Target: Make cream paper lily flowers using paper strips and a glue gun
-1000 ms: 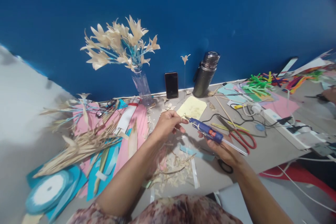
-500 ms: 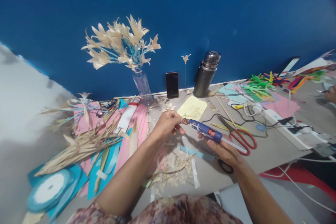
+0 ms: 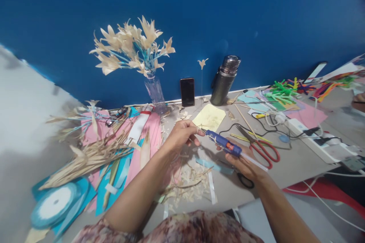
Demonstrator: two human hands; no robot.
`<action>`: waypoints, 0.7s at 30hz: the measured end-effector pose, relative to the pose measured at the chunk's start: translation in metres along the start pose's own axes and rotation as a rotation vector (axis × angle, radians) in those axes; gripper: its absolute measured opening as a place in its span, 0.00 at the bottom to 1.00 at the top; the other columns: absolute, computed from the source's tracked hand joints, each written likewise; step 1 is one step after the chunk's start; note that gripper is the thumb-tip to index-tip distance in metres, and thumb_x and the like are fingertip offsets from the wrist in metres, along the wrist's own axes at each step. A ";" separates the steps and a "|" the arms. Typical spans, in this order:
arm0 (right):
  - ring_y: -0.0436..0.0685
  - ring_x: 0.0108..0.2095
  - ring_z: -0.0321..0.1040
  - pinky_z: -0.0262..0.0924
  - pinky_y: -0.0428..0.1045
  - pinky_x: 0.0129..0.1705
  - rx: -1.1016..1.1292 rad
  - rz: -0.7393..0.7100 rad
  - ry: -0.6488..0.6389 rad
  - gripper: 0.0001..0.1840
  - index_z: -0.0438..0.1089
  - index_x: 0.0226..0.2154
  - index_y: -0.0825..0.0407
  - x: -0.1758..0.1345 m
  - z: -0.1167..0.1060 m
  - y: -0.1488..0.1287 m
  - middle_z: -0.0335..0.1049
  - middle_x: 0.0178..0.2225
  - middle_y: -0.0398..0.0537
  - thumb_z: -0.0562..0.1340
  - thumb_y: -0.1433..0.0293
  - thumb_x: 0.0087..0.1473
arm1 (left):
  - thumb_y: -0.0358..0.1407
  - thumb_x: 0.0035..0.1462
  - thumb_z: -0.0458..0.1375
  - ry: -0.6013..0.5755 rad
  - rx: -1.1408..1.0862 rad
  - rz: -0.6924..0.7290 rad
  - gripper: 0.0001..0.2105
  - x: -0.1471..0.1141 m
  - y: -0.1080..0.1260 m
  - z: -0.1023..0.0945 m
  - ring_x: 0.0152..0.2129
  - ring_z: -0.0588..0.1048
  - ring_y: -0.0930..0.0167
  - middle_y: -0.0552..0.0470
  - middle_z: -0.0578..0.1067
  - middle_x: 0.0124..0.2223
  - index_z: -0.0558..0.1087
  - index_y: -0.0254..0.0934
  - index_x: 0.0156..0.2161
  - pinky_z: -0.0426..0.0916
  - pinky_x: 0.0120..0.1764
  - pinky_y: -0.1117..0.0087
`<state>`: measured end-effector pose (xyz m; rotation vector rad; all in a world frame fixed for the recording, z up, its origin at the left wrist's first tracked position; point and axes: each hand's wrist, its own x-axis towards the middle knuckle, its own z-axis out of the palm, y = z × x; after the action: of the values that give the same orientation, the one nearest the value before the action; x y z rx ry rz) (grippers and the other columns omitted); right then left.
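Note:
My right hand (image 3: 242, 163) is wrapped round a blue glue gun (image 3: 224, 143), with a clear glue stick (image 3: 255, 161) poking out of its back end. The nozzle points left, close to the fingertips of my left hand (image 3: 184, 134). Thumb and forefinger of my left hand are pinched together; what lies between them is too small to make out. Beneath both hands are pale scraps of dried husk (image 3: 189, 184) and a light blue strip (image 3: 215, 166). Just beyond the gun lies a yellow paper square (image 3: 210, 117).
Red-handled scissors (image 3: 262, 150) lie right of the gun, near a white power strip (image 3: 310, 140) with cables. A vase of husk flowers (image 3: 155, 93), a phone (image 3: 187, 92) and a flask (image 3: 225, 79) stand by the wall. Left are husk strips (image 3: 85, 167) and a ribbon spool (image 3: 54, 205).
Both hands and the glue gun hold almost the same pose, the gun a hair further right and lower. At the far right edge, another person's hand has shifted slightly.

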<state>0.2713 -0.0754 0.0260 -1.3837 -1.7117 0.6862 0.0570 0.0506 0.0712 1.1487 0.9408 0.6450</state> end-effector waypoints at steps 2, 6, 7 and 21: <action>0.62 0.34 0.71 0.71 0.54 0.38 0.019 -0.009 -0.027 0.10 0.74 0.36 0.43 0.002 -0.002 -0.004 0.73 0.35 0.51 0.60 0.57 0.62 | 0.30 0.44 0.60 -0.004 -0.009 0.000 0.03 0.000 -0.001 0.000 0.14 0.75 0.76 0.43 0.83 0.34 0.69 0.34 0.24 0.54 0.13 0.79; 0.62 0.34 0.70 0.69 0.53 0.37 0.031 -0.061 -0.021 0.10 0.73 0.35 0.46 0.008 -0.003 -0.011 0.73 0.35 0.51 0.63 0.57 0.60 | 0.29 0.43 0.59 -0.023 -0.014 -0.008 0.02 0.000 -0.001 0.000 0.13 0.74 0.76 0.44 0.83 0.33 0.69 0.34 0.24 0.54 0.12 0.79; 0.61 0.34 0.70 0.69 0.53 0.37 0.026 -0.075 -0.020 0.11 0.73 0.35 0.47 0.009 -0.003 -0.011 0.73 0.35 0.51 0.63 0.57 0.60 | 0.30 0.43 0.59 -0.024 -0.015 -0.007 0.02 0.000 0.000 0.000 0.13 0.74 0.76 0.44 0.83 0.33 0.69 0.34 0.24 0.54 0.12 0.79; 0.63 0.44 0.72 0.68 0.52 0.44 0.009 -0.091 -0.105 0.09 0.76 0.38 0.49 0.006 -0.006 -0.003 0.74 0.41 0.53 0.67 0.61 0.59 | 0.29 0.43 0.58 -0.029 -0.014 -0.008 0.03 -0.002 0.002 -0.001 0.12 0.73 0.76 0.42 0.83 0.33 0.68 0.35 0.23 0.54 0.12 0.79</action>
<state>0.2742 -0.0707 0.0334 -1.2747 -1.8394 0.7258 0.0558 0.0500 0.0738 1.1386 0.9150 0.6262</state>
